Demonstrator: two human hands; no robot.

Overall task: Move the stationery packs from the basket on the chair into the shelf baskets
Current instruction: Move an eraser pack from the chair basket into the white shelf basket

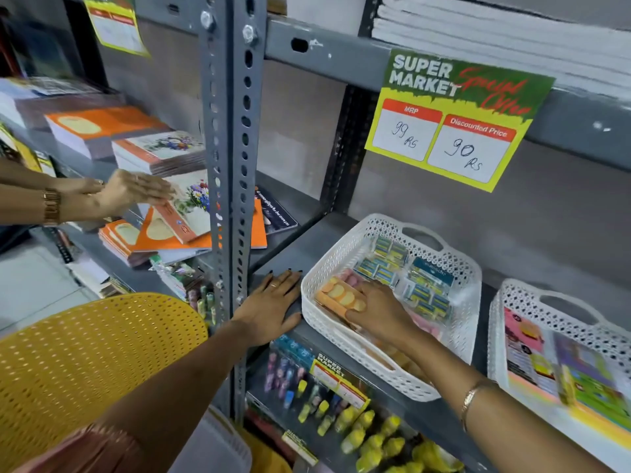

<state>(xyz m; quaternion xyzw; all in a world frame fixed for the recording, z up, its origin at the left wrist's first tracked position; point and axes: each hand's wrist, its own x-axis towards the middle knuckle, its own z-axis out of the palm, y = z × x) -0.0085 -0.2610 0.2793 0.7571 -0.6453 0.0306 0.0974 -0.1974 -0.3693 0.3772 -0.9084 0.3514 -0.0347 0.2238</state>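
Note:
A white perforated shelf basket (345, 254) stands on the grey shelf and holds several stationery packs: blue-and-yellow packs (421, 288) at the back and an orange-and-pink pack (338, 295) in front. My right hand (379, 312) lies inside this basket, fingers on the orange-and-pink pack; whether it grips it I cannot tell. My left hand (273, 307) rests flat and open on the shelf board just left of the basket. A second white basket (532, 298) with colourful packs stands at the right. The yellow chair back (95, 363) is at lower left; the basket on it is hidden.
A grey slotted upright (232, 165) rises between the two shelf bays. Another person's hands (133, 192) handle notebooks (160, 230) in the left bay. A price sign (454, 121) hangs above the basket. Glue bottles and pens (362, 435) fill the shelf below.

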